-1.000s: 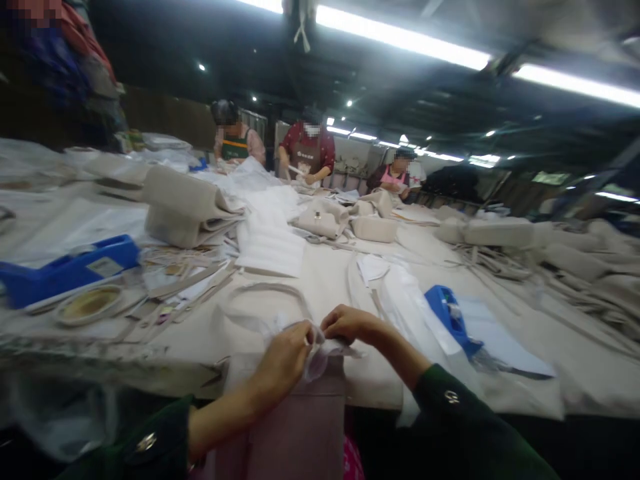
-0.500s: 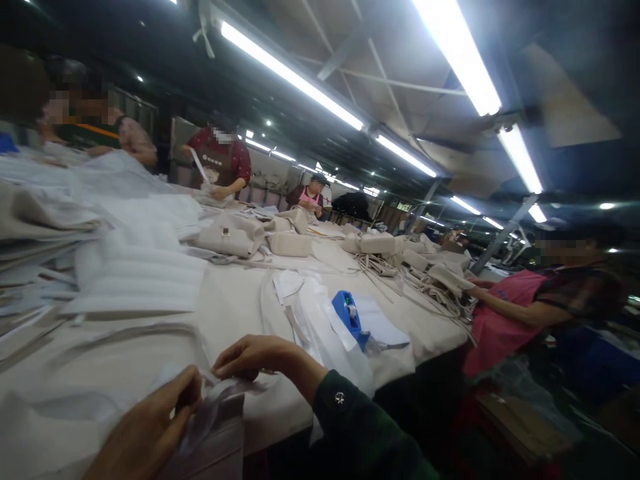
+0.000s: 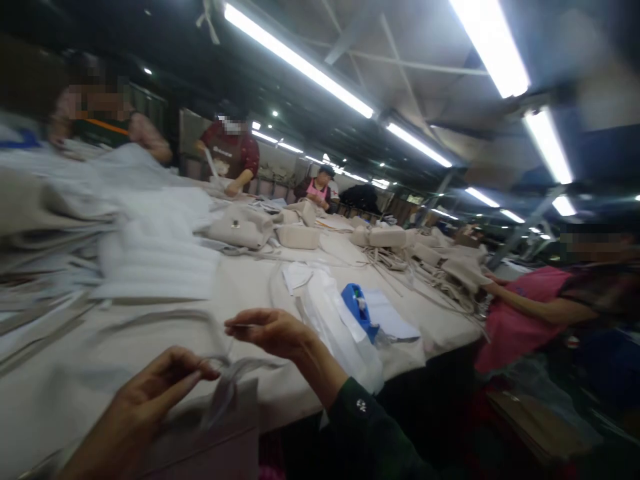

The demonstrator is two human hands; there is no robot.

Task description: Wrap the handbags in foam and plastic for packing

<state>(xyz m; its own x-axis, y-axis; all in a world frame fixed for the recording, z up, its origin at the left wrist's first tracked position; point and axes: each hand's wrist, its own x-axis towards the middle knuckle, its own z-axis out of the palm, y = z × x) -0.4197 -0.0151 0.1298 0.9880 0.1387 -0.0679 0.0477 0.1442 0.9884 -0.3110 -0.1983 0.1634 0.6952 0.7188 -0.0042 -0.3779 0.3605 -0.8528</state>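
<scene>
At the table's near edge, my left hand (image 3: 155,393) is closed in a pinch, thumb and forefinger at the looped end of a greyish strap (image 3: 233,377). The strap looks partly wrapped in clear film, though blur hides the detail. Below it hangs a flat beige bag panel (image 3: 220,440) with a stitched line, its lower part out of view. My right hand (image 3: 280,333) is raised just above and to the right of the strap. Its fingertips are pressed together; a thin strand may be between them, but I cannot make it out.
Right of my right hand lie white sheets (image 3: 327,320) and a blue tape dispenser (image 3: 359,310). White padding (image 3: 155,267) is piled at left. Beige bags (image 3: 240,227) lie farther back. A co-worker in a pink apron (image 3: 525,307) handles pieces at right; several others work across the table (image 3: 250,277).
My right hand has lifted up and away from the strap, its fingers straighter. My left hand stays at the strap. The view has shifted slightly.
</scene>
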